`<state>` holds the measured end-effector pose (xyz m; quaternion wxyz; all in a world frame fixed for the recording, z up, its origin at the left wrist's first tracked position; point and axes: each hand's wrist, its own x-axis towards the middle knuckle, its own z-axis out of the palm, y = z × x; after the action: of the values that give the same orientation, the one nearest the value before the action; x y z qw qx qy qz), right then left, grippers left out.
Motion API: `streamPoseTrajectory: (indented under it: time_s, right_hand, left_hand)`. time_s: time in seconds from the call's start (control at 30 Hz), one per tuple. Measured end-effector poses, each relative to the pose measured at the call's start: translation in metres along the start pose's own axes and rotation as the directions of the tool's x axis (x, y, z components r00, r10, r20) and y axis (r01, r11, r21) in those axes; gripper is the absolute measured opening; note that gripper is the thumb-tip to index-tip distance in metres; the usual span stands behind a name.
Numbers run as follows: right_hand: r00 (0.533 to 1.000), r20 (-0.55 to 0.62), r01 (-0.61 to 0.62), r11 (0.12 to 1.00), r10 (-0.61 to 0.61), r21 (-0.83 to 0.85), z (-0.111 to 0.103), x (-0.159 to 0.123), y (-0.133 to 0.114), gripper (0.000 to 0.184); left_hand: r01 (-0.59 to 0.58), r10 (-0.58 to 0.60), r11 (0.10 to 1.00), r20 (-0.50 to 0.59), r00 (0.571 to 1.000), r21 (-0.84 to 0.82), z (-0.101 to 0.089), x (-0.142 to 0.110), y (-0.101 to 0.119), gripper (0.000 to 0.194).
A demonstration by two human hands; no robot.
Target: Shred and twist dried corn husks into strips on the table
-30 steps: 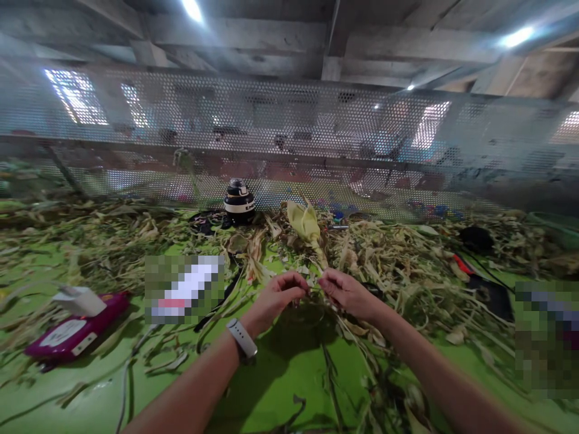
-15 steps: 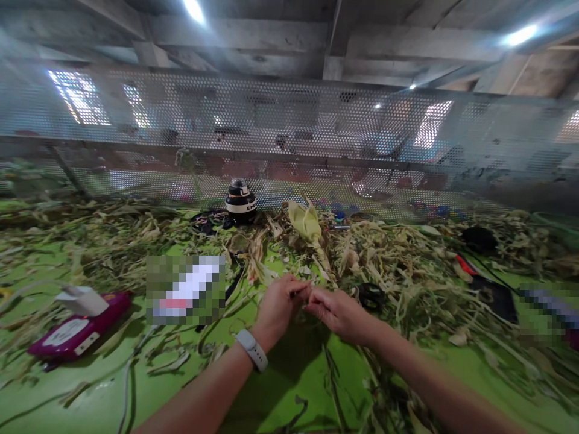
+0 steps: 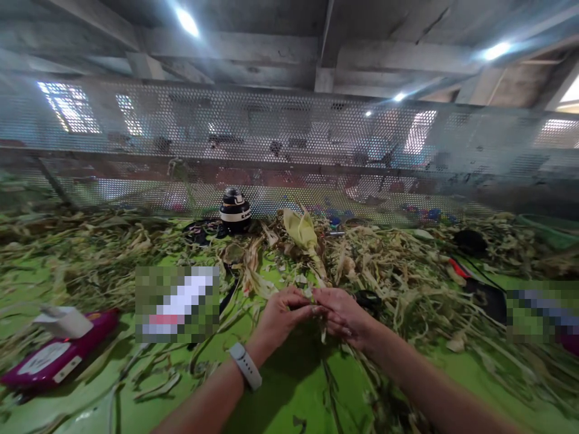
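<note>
Green worktop (image 3: 284, 392): dried stalks (image 3: 407, 265) crowding both sides
Left hand (image 3: 281, 316), right hand (image 3: 346, 316): grips pinched together on a pale scrap (image 3: 323, 335), mostly hidden
Yellowish husk (image 3: 301, 229): just beyond
Leftward: black jar (image 3: 235, 212), purple box (image 3: 79, 349)

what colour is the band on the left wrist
The wristband looks white or very pale grey, best seen in the head view.

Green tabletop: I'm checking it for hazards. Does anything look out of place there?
Yes: at the left, what looks like a magenta power strip, a white charger on it, lies among dried leaves. Electrical gear amid loose plant litter seems odd.
</note>
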<state>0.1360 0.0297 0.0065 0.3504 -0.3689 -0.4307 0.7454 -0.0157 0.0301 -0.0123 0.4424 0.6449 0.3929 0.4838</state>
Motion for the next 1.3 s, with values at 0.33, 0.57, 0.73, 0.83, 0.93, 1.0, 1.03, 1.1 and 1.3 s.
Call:
streamPoseTrajectory:
  time_s: [0.33,0.57,0.73,0.83,0.93,1.0,1.03,1.1,1.3]
  right_hand:
    - [0.993,-0.077,0.069,0.98,-0.085,-0.189,0.001,0.003,-0.001,0.033]
    - [0.969,-0.139,0.121,0.886,-0.203,-0.449,-0.011,0.005,-0.008,0.037]
    - [0.983,-0.021,0.127,0.754,-0.184,-0.644,-0.02,-0.003,-0.026,0.031]
    - [0.99,-0.028,0.087,0.757,-0.138,-0.648,-0.025,-0.008,-0.036,0.024]
    - [0.991,-0.107,0.006,0.819,-0.082,-0.573,-0.031,-0.01,-0.041,0.022]
    - [0.986,-0.132,0.031,0.882,-0.104,-0.47,-0.034,-0.007,-0.04,0.022]
    - [0.981,-0.13,0.082,0.912,-0.146,-0.403,-0.035,-0.005,-0.038,0.022]
    - [0.957,-0.13,0.226,0.949,-0.258,-0.22,-0.034,-0.001,-0.031,0.024]
    - [0.965,-0.011,0.258,0.938,-0.262,0.234,-0.016,0.004,-0.013,0.025]
  left_hand:
    - [0.272,-0.277,0.933,0.015,0.961,-0.236,-0.002,0.001,0.0,0.02]
    - [0.455,-0.496,0.773,0.027,0.868,-0.442,-0.005,0.0,0.008,0.018]
    - [0.379,-0.483,0.78,-0.094,0.871,-0.497,-0.008,0.003,0.01,0.014]
    - [0.349,-0.501,0.793,-0.211,0.839,-0.499,-0.011,0.006,0.007,0.014]
    - [0.341,-0.52,0.782,-0.244,0.819,-0.522,-0.012,0.006,0.003,0.015]
    - [0.355,-0.525,0.767,-0.204,0.827,-0.534,-0.011,0.006,0.003,0.015]
    - [0.37,-0.529,0.755,-0.168,0.832,-0.542,-0.01,0.005,0.003,0.016]
    - [0.404,-0.54,0.721,-0.09,0.837,-0.563,-0.009,0.005,0.004,0.016]
    - [0.354,-0.494,0.575,0.032,0.869,-0.737,-0.009,0.005,0.009,0.015]
